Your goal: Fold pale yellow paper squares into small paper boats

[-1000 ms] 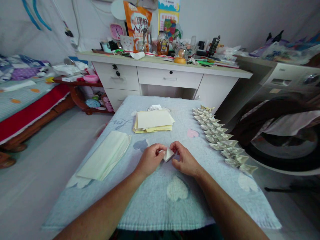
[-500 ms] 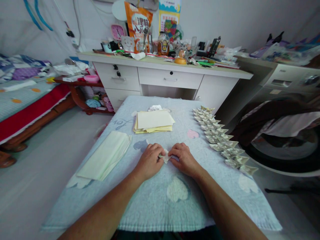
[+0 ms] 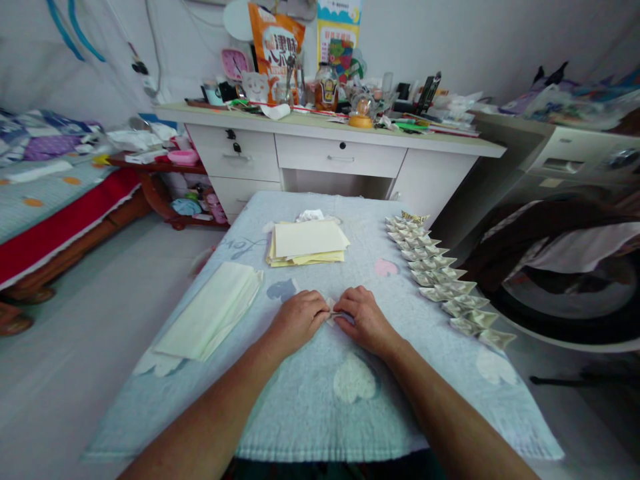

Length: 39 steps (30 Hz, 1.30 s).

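Near the middle of the cloth-covered table (image 3: 300,413), my left hand (image 3: 301,320) and my right hand (image 3: 364,319) pinch a small piece of folded paper (image 3: 331,311) between them. My fingers hide most of it, so its full shape does not show. Beyond the hands lies a stack of cream and yellow paper sheets (image 3: 311,239). To the left rests a pile of pale green folded paper (image 3: 213,310). Along the right side stand rows of folded paper boats (image 3: 435,270), set close behind one another.
A crumpled white paper (image 3: 310,215) sits behind the stack. Past the table stands a white desk (image 3: 340,150) crowded with jars, a clock and a snack bag (image 3: 278,53). A washing machine (image 3: 575,160) is at the right, a bed (image 3: 60,193) at the left.
The folded paper between my fingers has turned and looks narrower. My left hand has tilted slightly, its fingertips now closer to the right hand's. Everything else has stayed put.
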Tool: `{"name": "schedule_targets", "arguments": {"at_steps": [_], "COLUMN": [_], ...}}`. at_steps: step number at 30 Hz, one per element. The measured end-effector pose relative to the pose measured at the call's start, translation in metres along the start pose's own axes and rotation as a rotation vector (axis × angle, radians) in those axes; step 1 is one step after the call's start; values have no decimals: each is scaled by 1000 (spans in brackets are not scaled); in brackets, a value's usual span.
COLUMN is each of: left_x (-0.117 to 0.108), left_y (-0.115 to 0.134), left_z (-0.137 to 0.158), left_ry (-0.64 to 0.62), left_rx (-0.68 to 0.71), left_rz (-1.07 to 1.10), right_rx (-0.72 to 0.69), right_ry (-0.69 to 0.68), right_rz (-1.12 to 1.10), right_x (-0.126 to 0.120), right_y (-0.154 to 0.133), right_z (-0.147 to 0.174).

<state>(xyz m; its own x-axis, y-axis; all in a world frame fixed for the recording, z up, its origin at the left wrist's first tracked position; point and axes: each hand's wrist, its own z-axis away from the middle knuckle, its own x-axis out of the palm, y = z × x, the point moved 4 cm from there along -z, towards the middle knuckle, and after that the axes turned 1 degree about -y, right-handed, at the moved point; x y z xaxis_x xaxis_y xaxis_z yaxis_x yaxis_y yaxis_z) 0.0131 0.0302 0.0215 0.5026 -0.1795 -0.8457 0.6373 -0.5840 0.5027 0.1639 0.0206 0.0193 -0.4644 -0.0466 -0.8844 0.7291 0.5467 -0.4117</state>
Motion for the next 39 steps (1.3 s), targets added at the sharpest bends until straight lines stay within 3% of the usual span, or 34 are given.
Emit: {"name": "schedule_targets", "arguments": {"at_steps": [20, 28, 39], "left_x": [-2, 0, -1], "left_y": [-5, -8, -16], "left_z": [1, -3, -1], "left_ry": [21, 70, 112], "left_rx": [-9, -77, -160], "left_rz": [-4, -12, -68], "right_rx": [29, 147, 258], "right_ry": [-51, -1, -38], "right_rz": [-14, -19, 92], "right_x": [3, 1, 5], "right_y": [-3, 2, 6], "right_z": [-8, -6, -9]}}
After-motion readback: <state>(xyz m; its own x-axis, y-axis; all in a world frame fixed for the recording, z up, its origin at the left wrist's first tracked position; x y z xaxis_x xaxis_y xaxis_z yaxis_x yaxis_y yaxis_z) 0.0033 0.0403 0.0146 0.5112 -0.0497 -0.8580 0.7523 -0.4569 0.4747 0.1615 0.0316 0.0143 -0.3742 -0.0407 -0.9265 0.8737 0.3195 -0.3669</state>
